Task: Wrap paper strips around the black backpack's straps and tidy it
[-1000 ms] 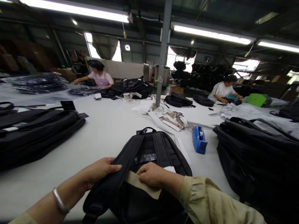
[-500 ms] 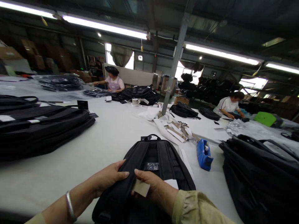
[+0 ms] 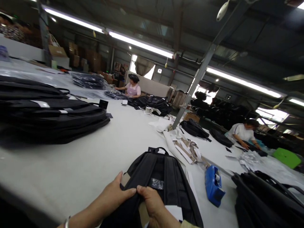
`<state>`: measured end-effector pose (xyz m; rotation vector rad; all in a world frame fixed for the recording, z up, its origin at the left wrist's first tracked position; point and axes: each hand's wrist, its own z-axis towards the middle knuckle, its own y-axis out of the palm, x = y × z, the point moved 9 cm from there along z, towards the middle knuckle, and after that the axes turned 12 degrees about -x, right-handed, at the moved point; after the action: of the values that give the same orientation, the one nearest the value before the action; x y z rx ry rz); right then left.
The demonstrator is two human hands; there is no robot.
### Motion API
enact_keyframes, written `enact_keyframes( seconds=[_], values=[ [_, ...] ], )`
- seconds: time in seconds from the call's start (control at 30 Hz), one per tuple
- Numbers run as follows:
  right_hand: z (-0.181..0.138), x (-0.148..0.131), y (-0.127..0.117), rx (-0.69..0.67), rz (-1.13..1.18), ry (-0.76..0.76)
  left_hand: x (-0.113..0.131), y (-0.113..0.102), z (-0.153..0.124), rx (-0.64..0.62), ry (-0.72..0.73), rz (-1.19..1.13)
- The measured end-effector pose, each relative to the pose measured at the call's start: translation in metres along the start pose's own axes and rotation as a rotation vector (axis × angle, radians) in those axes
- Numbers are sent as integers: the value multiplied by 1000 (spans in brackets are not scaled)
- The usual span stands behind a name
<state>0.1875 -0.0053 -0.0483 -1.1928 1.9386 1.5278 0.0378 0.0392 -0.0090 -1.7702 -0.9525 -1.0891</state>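
A black backpack (image 3: 163, 175) lies back-side up on the white table (image 3: 99, 158) right in front of me, its top handle pointing away. My left hand (image 3: 114, 198) grips the left shoulder strap, thumb pressed across it. My right hand (image 3: 153, 204) pinches the strap and a tan paper strip (image 3: 142, 212) that wraps around it; another bit of tan paper (image 3: 125, 179) shows above my left thumb. The two thumbs almost touch. A white tag (image 3: 174, 212) lies on the backpack beside my right wrist.
A stack of black bags (image 3: 49, 115) fills the left; more black bags (image 3: 268, 202) sit at the right. A blue tape dispenser (image 3: 213, 186) and paper scraps (image 3: 185, 148) lie past the backpack. A metal pole (image 3: 197, 82) rises mid-table. Two people (image 3: 133, 88) (image 3: 244, 134) work at the far side.
The camera has tilted up and swung left, so my hands sit lower in view. My hands have closed together on the strap, and the tan paper is now mostly covered by them.
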Motion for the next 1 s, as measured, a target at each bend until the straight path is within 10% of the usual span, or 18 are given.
enact_keyframes(
  seconds=[0.17, 0.33, 0.53, 0.73, 1.0],
  values=[
    [-2, -7, 9, -119, -29, -13, -30, 23, -6, -120, -97, -368],
    [-10, -26, 15, -205, -158, 11, -10, 47, -13, -354, -39, -397],
    [-34, -24, 1, -352, -486, 385, -6, 49, -15, -415, -91, -419],
    [-33, -66, -30, -33, -851, 244, -18, 38, -12, -355, -121, -396],
    [-29, -89, -9, -30, -911, 139, -27, 34, -9, -322, -147, -331]
  ],
)
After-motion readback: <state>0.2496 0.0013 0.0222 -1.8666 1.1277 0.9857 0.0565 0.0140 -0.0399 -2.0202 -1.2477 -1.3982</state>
